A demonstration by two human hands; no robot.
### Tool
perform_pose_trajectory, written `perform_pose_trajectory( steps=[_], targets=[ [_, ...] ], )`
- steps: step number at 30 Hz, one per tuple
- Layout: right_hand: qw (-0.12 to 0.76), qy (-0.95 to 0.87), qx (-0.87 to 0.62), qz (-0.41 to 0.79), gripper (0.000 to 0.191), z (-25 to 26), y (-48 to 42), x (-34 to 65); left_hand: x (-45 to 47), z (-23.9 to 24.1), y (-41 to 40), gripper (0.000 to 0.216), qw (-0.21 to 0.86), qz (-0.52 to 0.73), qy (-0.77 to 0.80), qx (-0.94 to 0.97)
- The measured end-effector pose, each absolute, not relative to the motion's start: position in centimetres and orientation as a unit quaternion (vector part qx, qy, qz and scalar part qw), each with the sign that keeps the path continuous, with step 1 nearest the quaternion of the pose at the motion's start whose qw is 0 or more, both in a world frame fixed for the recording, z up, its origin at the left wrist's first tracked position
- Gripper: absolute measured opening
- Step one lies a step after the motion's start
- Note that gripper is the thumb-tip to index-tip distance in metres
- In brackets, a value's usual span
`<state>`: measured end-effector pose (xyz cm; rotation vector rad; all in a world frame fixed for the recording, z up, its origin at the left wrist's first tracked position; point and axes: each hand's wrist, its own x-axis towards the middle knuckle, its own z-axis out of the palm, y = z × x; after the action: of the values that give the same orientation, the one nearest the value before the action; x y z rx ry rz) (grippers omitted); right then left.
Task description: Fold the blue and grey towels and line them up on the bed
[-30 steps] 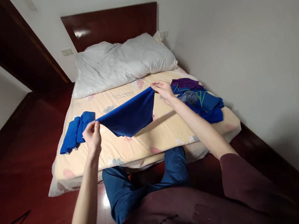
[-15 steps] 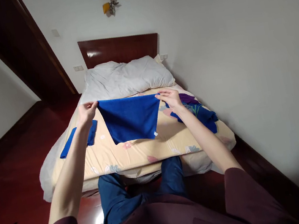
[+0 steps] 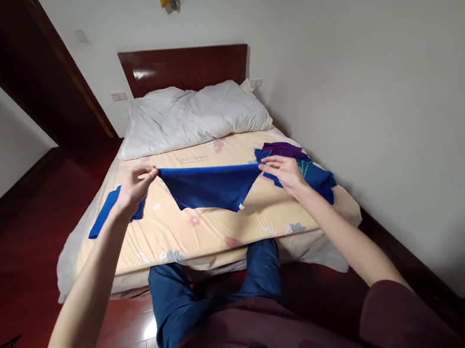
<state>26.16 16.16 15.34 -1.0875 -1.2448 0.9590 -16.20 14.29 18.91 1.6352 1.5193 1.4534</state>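
Note:
A blue cloth, like a small towel [image 3: 212,186], is stretched out between my hands above the bed. My left hand [image 3: 138,186] pinches its upper left corner. At the upper right corner my right hand [image 3: 281,171] has the fabric between thumb and fingers. The cloth hangs down from its taut upper edge, and a small white tag shows at its lower right. Behind my left hand lies a folded blue cloth [image 3: 107,213], partly covered by my wrist. A rumpled pile of blue and purple cloths [image 3: 316,177] lies beyond my right hand.
The bed [image 3: 155,244] has a pale yellow floral sheet and a dark wooden headboard [image 3: 190,64]. Grey-white bedding [image 3: 195,114] is heaped at its head. The wall [image 3: 378,82] runs close along the right side. My legs are against the near bed edge.
Both hands have lowered toward the bed, with the blue towel still held by its corners. Its hanging part looks shorter and more slanted. The view has tilted slightly down.

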Motion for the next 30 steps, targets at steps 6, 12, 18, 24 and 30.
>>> perform_pose_trajectory(
  steps=[6, 12, 18, 24, 30],
  targets=[
    [0.522, -0.514, -0.506, 0.456, 0.041, 13.3, 9.6, 28.2, -16.4, 15.5, 6.8, 0.043, 0.347, 0.491, 0.564, 0.567],
    [0.479, -0.512, -0.525, 0.483, 0.043, 12.9, 8.2, 28.9, -16.2, 15.7, 5.5, 0.038, 0.392, 0.462, 0.567, 0.558],
    [0.474, -0.500, -0.503, 0.522, 0.049, 11.7, 12.8, 27.8, -16.4, 14.7, 10.5, 0.039, 0.451, 0.434, 0.543, 0.560],
    [0.525, -0.477, -0.476, 0.520, 0.058, 10.3, 21.8, 24.3, -16.1, 14.9, 18.7, 0.038, 0.405, 0.457, 0.594, 0.524],
    [0.617, -0.525, -0.417, 0.412, 0.052, 9.7, 25.8, 22.3, -17.2, 14.5, 22.8, 0.028, 0.193, 0.553, 0.549, 0.596]
  ],
)
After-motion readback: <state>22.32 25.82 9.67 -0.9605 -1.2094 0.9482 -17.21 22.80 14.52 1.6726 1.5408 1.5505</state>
